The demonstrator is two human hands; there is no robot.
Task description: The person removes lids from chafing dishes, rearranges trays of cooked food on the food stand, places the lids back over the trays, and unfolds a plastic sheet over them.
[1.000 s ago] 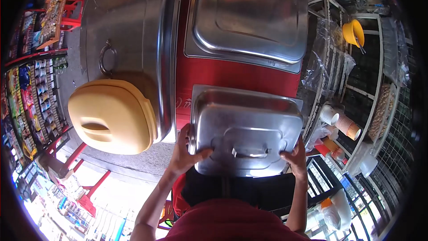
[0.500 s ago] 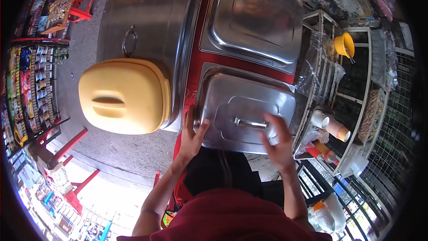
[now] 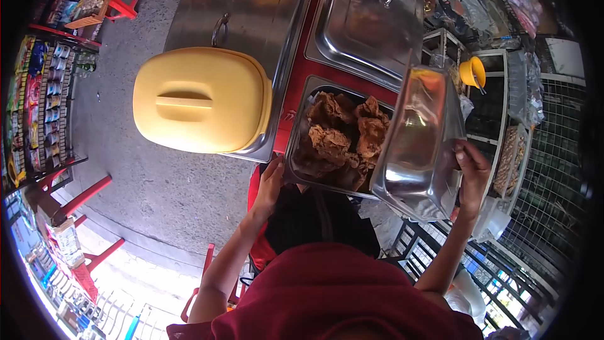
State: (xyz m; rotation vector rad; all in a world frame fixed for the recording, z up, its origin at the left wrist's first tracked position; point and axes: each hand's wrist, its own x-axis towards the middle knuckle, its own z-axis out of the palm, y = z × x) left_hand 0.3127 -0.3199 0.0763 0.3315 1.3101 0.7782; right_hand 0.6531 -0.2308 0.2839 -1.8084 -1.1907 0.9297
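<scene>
Nearest, the left hand (image 3: 272, 182) is placed at the near left corner of the tray (image 3: 297, 135), its fingers held close together; whether the rim is gripped or only touched cannot be told. By the right hand (image 3: 472, 167) the lid (image 3: 418, 145) is held on its right side, tilted up steeply over the tray's right part, its hollow turned left. The handle is hidden, so whether it is grasped cannot be told. The lid can be judged stiff, fairly light and slippery if greasy; it is best taken by its top handle, or by opposite rims. The brown pieces (image 3: 330, 141) in the tray look crusty and easily crumbled.

Half a second ago the tray was covered by the flat lid, and the right hand was poised at its handle; now the pieces are exposed.
</scene>
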